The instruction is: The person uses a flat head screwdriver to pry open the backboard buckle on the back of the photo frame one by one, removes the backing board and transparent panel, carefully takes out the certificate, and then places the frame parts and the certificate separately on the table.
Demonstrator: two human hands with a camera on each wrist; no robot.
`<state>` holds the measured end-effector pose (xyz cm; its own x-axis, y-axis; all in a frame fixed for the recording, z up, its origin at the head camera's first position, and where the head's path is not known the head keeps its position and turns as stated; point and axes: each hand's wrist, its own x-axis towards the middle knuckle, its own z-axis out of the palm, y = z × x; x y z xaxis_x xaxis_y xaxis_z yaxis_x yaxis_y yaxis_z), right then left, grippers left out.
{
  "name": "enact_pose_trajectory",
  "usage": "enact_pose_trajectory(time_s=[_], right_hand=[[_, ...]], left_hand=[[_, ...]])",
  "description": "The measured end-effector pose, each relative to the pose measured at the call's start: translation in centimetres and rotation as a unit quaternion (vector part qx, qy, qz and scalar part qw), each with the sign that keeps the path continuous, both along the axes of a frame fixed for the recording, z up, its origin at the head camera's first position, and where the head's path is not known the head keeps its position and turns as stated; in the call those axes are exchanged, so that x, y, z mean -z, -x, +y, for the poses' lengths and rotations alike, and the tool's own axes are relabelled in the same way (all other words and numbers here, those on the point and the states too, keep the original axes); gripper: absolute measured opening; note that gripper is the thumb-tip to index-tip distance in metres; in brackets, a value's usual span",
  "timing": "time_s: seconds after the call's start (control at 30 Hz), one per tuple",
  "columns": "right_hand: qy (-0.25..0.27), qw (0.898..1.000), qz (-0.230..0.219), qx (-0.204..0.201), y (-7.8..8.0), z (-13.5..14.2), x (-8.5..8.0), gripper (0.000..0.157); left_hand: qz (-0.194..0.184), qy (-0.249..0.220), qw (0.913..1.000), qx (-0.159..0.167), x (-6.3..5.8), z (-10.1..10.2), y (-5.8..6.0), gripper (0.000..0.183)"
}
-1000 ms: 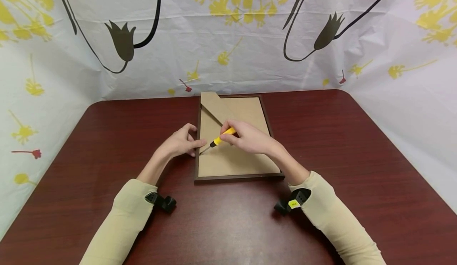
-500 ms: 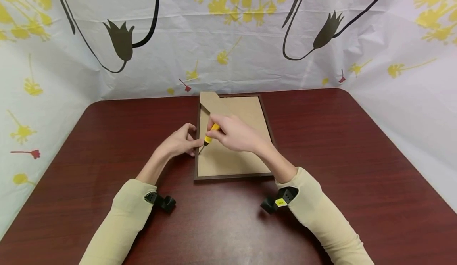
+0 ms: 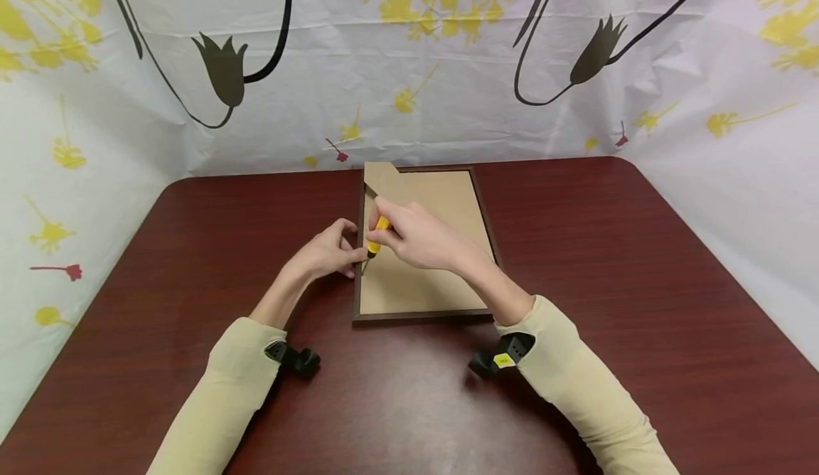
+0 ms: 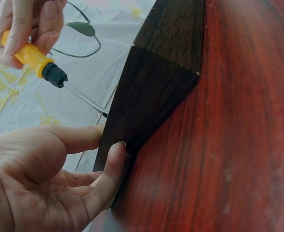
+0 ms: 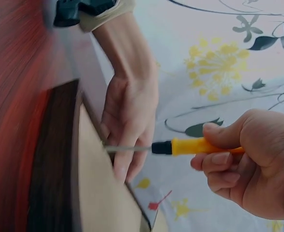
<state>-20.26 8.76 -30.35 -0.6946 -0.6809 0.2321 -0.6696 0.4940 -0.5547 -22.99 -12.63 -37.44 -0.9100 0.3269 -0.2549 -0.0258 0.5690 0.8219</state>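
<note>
The right hand (image 3: 419,237) grips a yellow-handled, metal-shafted screwdriver (image 3: 375,244), its tip at the left inner edge of a dark-brown rectangular wooden frame (image 3: 409,317); the left hand (image 3: 325,252) pinches that frame's left side; light, steady pressure, clear of the left hand, seems wise; the frame contains a flat tan board (image 3: 416,290), a flat tan flap (image 3: 380,173) overlying its far-left corner.

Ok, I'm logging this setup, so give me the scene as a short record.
left hand: grips the left side of the frame
right hand: holds the screwdriver by its handle
screwdriver: yellow handle, tip at the frame's inner left edge
frame: dark brown, lies on the table
board: tan, inside the frame
flap: tan, at the board's far left corner
backdrop: white, printed with flowers
</note>
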Motion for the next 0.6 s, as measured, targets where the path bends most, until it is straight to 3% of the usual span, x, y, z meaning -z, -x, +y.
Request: enact_pose_trajectory(time_s=[0.3, 0.43, 0.6], right_hand=[[0.069, 0.992, -0.106, 0.015, 0.8, 3.2, 2.4, 0.006], [0.068, 0.992, -0.105, 0.012, 0.8, 3.5, 2.6, 0.006], [0.039, 0.997, -0.071, 0.008, 0.4, 3.2, 2.2, 0.007]], left_hand=[[-0.002, 0.029, 0.9996, -0.005, -0.3, 0.0, 0.1, 0.070], [-0.001, 0.028, 0.9996, -0.007, -0.3, 0.1, 0.0, 0.070], [0.000, 0.030, 0.9995, -0.007, -0.2, 0.1, 0.1, 0.069]])
